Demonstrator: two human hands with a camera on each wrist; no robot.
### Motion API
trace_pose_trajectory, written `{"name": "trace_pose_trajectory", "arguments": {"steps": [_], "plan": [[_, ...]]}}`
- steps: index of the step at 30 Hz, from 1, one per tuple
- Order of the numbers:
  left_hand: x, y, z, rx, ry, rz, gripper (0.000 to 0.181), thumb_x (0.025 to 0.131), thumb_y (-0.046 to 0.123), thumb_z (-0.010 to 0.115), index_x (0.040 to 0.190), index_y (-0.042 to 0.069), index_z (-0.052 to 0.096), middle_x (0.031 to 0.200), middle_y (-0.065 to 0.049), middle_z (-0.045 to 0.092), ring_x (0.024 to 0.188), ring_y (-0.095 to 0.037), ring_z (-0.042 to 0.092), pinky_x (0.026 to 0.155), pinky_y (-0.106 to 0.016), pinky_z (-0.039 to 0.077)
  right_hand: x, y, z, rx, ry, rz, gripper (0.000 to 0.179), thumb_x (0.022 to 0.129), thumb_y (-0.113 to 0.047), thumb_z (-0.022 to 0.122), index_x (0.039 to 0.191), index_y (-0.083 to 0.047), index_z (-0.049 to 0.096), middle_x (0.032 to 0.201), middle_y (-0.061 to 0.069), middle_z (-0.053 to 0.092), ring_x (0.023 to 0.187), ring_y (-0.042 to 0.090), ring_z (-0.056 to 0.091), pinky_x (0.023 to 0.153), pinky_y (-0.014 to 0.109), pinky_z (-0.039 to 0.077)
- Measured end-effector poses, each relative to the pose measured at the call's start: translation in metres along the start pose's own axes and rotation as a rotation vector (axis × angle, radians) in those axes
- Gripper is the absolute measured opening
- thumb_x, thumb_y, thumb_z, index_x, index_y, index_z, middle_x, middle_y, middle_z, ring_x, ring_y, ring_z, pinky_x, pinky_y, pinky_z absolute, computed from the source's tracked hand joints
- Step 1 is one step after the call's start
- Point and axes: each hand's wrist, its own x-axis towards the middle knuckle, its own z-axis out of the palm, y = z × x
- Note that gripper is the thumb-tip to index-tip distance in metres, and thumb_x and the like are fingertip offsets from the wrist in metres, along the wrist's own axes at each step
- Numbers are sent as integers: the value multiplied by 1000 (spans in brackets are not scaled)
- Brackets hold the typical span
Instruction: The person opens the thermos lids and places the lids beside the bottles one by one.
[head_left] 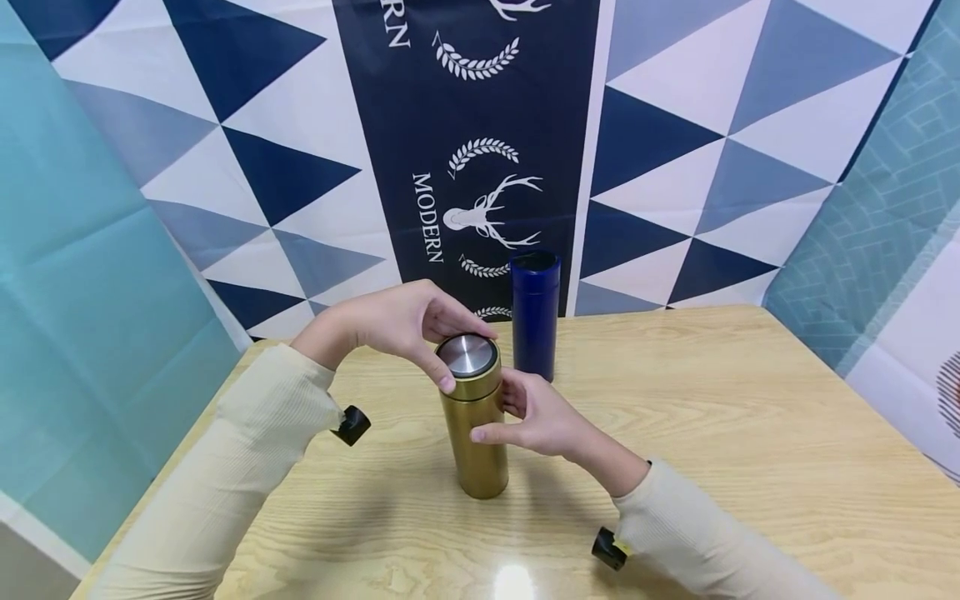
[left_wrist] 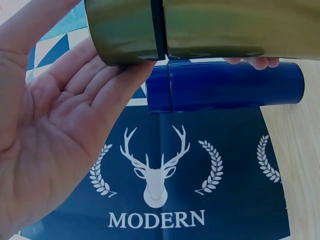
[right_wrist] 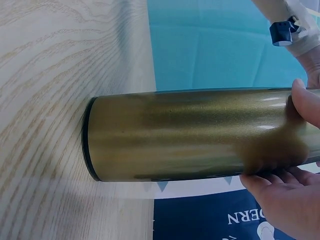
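A gold thermos (head_left: 480, 458) stands upright on the table, its lid (head_left: 468, 356) topped with a brushed steel disc. My left hand (head_left: 397, 323) grips the lid from above, thumb at the front and fingers behind. Around the upper body, just below the lid, my right hand (head_left: 547, 418) holds the thermos from the right. A dark seam divides lid and body in the left wrist view, where the lid (left_wrist: 122, 32) lies against my fingers (left_wrist: 120, 90). In the right wrist view, the base of the thermos (right_wrist: 165, 135) meets the tabletop.
A dark blue thermos (head_left: 536, 325) stands upright behind the gold one, a little to its right. The light wooden table (head_left: 712, 433) reaches back to a patterned cloth backdrop (head_left: 660, 167) with triangles and a deer print. Teal cloth (head_left: 90, 317) hangs on the left.
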Motion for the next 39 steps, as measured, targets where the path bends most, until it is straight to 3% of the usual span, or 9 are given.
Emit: {"name": "trace_pose_trajectory", "arguments": {"steps": [6,19,28,39], "plan": [[-2,5,2,13,37,-53,67,71,9,84,132,4,57,129,-10,65,114,-19,66,99,-32,52,1,0,0,5,10,6,62,79,-12,77,133,-2,49,129,16,61,120,27,60,109,45,44],[-7,11,11,86,123,-105,62,69,14,86,127,11,62,115,-4,72,103,-12,69,94,-30,55,0,2,-1,-11,1,14,62,81,-14,76,134,1,47,130,18,60,120,28,60,108,45,45],[-9,15,17,117,186,-150,62,68,20,87,125,11,64,114,-2,72,104,-12,69,92,-29,56,-1,1,-1,-14,-3,17,63,82,-14,76,135,1,46,132,19,59,122,29,58,109,47,44],[-12,17,23,179,244,-146,60,71,25,86,124,9,64,111,-2,73,99,-11,70,86,-27,57,0,0,0,-6,-4,12,63,82,-13,76,135,2,46,131,20,59,122,30,58,109,47,43]]}}
